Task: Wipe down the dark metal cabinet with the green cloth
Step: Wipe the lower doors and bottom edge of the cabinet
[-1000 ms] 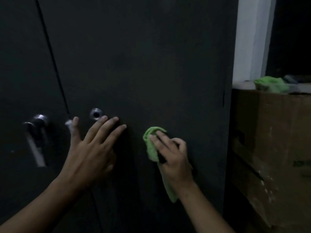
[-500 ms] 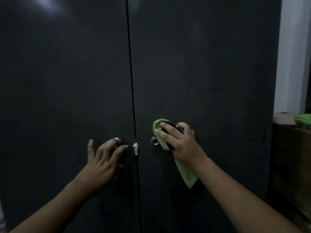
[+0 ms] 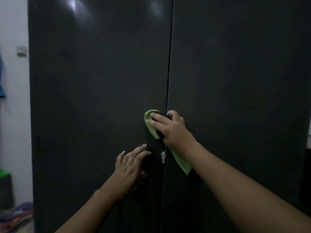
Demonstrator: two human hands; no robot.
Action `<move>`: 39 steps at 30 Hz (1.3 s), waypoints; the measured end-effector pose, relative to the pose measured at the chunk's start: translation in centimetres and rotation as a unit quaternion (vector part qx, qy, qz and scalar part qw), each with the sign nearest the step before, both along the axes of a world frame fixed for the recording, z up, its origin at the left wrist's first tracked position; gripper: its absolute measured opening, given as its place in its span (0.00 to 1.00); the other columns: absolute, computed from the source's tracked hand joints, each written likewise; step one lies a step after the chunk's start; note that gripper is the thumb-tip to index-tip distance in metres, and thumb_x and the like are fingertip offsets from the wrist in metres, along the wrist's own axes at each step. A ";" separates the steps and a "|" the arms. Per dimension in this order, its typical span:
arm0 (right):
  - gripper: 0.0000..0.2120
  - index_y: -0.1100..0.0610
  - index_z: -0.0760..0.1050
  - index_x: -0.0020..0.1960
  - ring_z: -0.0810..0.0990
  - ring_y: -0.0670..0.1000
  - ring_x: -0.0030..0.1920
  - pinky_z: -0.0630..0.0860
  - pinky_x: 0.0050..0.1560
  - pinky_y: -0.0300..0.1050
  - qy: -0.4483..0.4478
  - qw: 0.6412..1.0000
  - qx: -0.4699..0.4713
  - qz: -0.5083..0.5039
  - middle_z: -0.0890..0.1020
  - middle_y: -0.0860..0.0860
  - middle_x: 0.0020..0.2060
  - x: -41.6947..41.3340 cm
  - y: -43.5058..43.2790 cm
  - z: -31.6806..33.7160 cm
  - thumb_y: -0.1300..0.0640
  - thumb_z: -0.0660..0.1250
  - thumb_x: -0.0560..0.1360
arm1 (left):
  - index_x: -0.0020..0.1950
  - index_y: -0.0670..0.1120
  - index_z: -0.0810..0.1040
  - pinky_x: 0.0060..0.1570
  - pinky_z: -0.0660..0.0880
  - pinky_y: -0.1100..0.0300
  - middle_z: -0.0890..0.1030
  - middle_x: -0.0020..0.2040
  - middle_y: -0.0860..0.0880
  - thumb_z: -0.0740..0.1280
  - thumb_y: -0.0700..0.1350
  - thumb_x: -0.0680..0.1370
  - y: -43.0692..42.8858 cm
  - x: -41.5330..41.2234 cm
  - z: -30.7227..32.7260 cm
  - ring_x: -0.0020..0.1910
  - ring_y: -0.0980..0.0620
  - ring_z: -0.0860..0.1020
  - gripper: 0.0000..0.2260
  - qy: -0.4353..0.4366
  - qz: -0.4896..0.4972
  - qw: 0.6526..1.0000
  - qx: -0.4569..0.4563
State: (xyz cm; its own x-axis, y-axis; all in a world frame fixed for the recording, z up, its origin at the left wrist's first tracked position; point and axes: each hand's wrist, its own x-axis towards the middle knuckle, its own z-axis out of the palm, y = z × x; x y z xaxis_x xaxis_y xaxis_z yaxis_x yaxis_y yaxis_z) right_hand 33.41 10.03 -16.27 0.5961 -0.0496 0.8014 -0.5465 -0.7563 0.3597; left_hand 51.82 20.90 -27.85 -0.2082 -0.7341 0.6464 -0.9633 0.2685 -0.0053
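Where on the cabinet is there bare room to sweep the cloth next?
Bare: both doors above the right hand and green cloth; the left door left of the left hand. Crowded: the seam, with both hands and a white tag.

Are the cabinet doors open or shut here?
Shut. Both door panels of the cabinet lie flush, meeting at a thin vertical seam; the right hand holds the green cloth against it.

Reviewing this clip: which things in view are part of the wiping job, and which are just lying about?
In the job:
dark metal cabinet
green cloth, held against it by the right hand
left hand, fingers touching the cabinet

Lying about:
wall switch plate
dark container with a green top
colourful bundle on the floor
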 end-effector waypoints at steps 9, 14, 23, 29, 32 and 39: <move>0.23 0.42 0.79 0.64 0.68 0.56 0.56 0.75 0.46 0.56 0.068 0.989 -0.128 -0.027 0.78 0.42 0.66 -1.7 -1.1 0.8 0.56 0.66 0.71 | 0.79 0.57 0.38 0.74 0.36 0.42 0.36 0.78 0.57 0.51 0.63 0.76 3.0 7.9 1.0 0.77 0.57 0.43 0.36 0.032 0.153 0.988 0.015; 0.32 0.45 0.77 0.67 0.65 0.56 0.56 0.69 0.50 0.58 -0.119 0.992 -0.040 -0.035 0.76 0.44 0.69 3.3 0.2 3.4 0.65 0.67 0.67 | 0.78 0.58 0.36 0.75 0.42 0.40 0.36 0.78 0.55 0.61 0.58 0.79 4.0 10.9 3.6 0.78 0.53 0.43 0.39 0.064 0.186 0.980 0.011; 0.34 0.42 0.77 0.65 0.68 0.54 0.58 0.75 0.48 0.53 0.133 0.976 -0.169 0.023 0.76 0.41 0.68 13.4 1.4 0.4 0.56 0.78 0.60 | 0.77 0.58 0.32 0.75 0.49 0.42 0.37 0.79 0.40 0.67 0.55 0.78 5.1 19.8 6.9 0.78 0.37 0.44 0.45 0.345 0.268 0.899 -0.029; 0.24 0.50 0.79 0.65 0.71 0.60 0.69 0.61 0.63 0.56 -0.078 0.986 -0.140 0.037 0.79 0.49 0.66 17.4 2.0 7.7 0.54 0.61 0.70 | 0.79 0.55 0.38 0.75 0.49 0.44 0.36 0.79 0.46 0.67 0.60 0.76 4.8 23.1 3.9 0.78 0.41 0.42 0.44 0.340 0.216 0.911 -0.087; 0.24 0.57 0.76 0.68 0.65 0.63 0.74 0.62 0.71 0.65 -0.138 0.986 -0.084 0.042 0.77 0.55 0.68 22.1 3.6 9.9 0.61 0.63 0.72 | 0.79 0.56 0.39 0.75 0.49 0.46 0.35 0.79 0.51 0.68 0.61 0.74 4.5 23.8 2.3 0.78 0.46 0.41 0.46 0.330 0.191 0.917 -0.113; 0.33 0.52 0.69 0.75 0.59 0.54 0.78 0.54 0.76 0.61 0.093 0.992 -0.084 0.012 0.68 0.52 0.76 29.9 6.5 6.3 0.39 0.53 0.75 | 0.79 0.57 0.46 0.75 0.49 0.54 0.42 0.80 0.54 0.73 0.54 0.73 4.7 25.5 0.5 0.78 0.54 0.45 0.44 0.309 0.150 0.928 -0.146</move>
